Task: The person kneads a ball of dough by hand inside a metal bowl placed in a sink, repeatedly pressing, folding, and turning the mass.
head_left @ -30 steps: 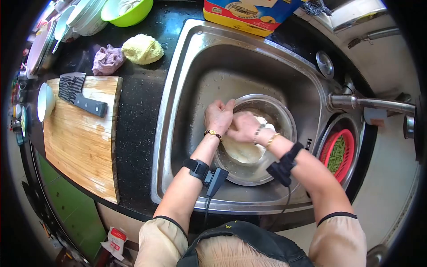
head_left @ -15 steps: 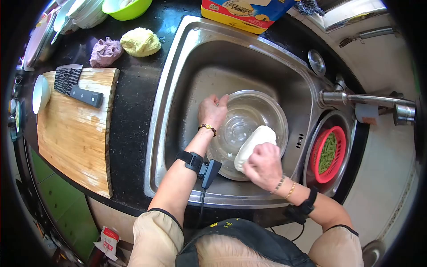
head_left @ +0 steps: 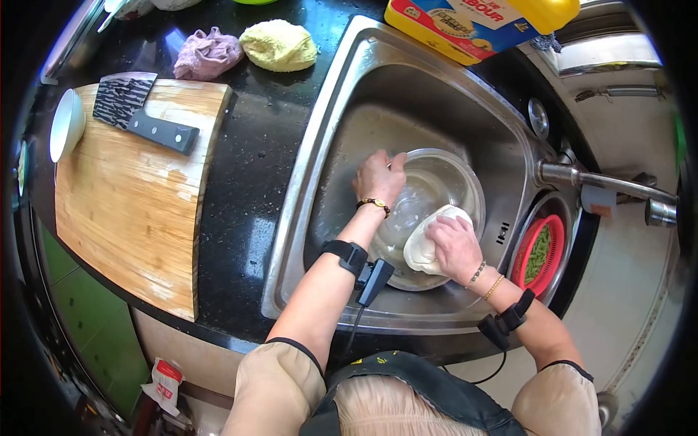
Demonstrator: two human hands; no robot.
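Observation:
A round see-through bowl [head_left: 471, 182] with a little water in it stands in the steel sink [head_left: 342, 163]. My left hand [head_left: 379, 178] grips the bowl's upper left rim, fingers closed on it. At the bowl's lower right, my right hand [head_left: 455, 245] is on a white, smooth, rounded piece [head_left: 422, 251] that looks like a cloth or dough. The fingers of that hand are bent over its right part, and its underside is hidden.
A cutting board [head_left: 131, 196] with a cleaver [head_left: 163, 132] and a white bowl [head_left: 67, 127] lies at left. Purple [head_left: 208, 54] and yellow cloths [head_left: 278, 46] lie behind. A red basket [head_left: 554, 251] of green pieces sits right, near the faucet [head_left: 618, 185].
The view has shifted, so the counter and sink sit differently in it. My right hand has moved higher over the white piece, its fingers more spread. My left hand keeps the rim.

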